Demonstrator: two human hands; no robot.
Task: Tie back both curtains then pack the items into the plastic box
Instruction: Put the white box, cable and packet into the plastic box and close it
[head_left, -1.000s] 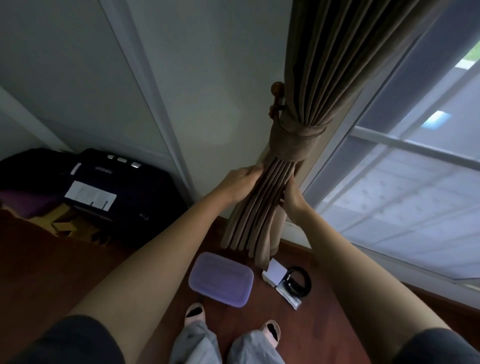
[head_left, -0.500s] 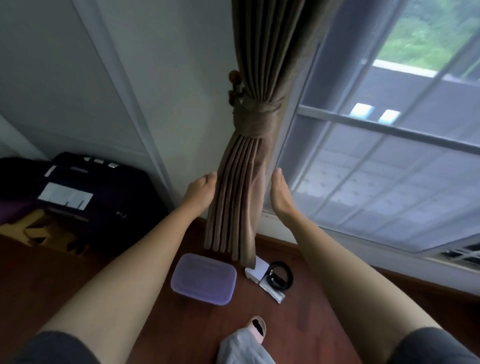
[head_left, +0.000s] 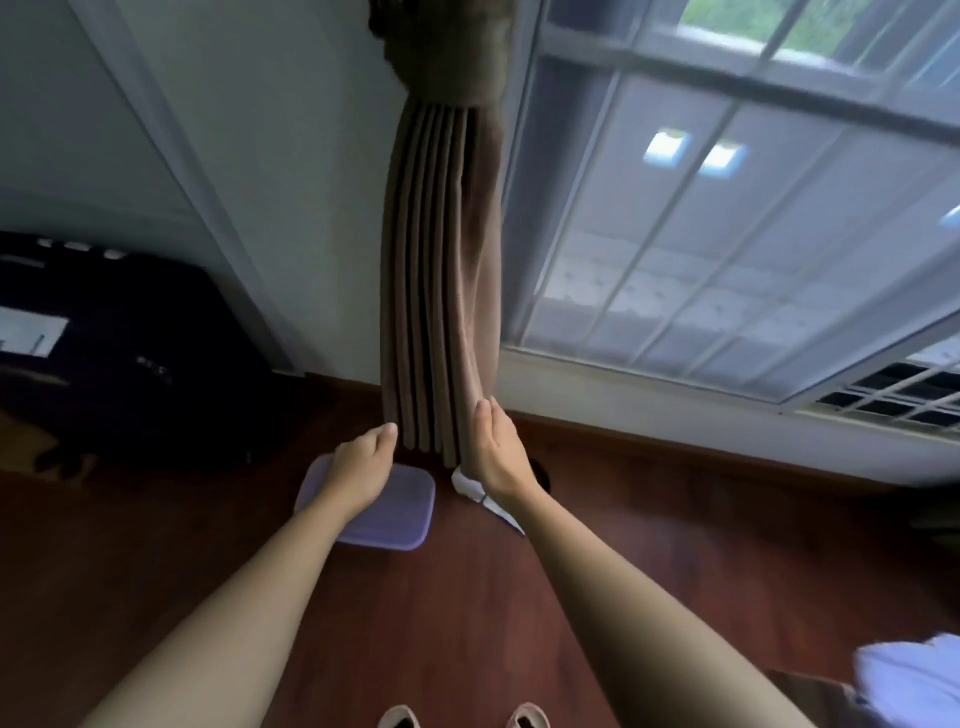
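A brown pleated curtain (head_left: 441, 270) hangs gathered against the wall, bound by a tieback (head_left: 447, 67) at the top edge of the view. My left hand (head_left: 363, 467) is at the left side of its lower end, fingers loosely curled, holding nothing. My right hand (head_left: 491, 452) lies flat against the right side of the hem, fingers straight. On the floor below sits a purple plastic box (head_left: 402, 512), partly hidden by my left hand. A white packet (head_left: 470, 486) and a dark item (head_left: 543, 478) lie right of it, mostly hidden by my right wrist.
A large window (head_left: 727, 234) fills the right side, with a vent grille (head_left: 893, 395) at its lower right. A dark suitcase (head_left: 104, 353) lies on the floor at left. The wood floor (head_left: 467, 613) spreads below; my slippers (head_left: 462, 717) show at the bottom edge.
Both hands slid down the curtain from just under the tieback to its hem and opened off it. The view tilted downward and shifted right.
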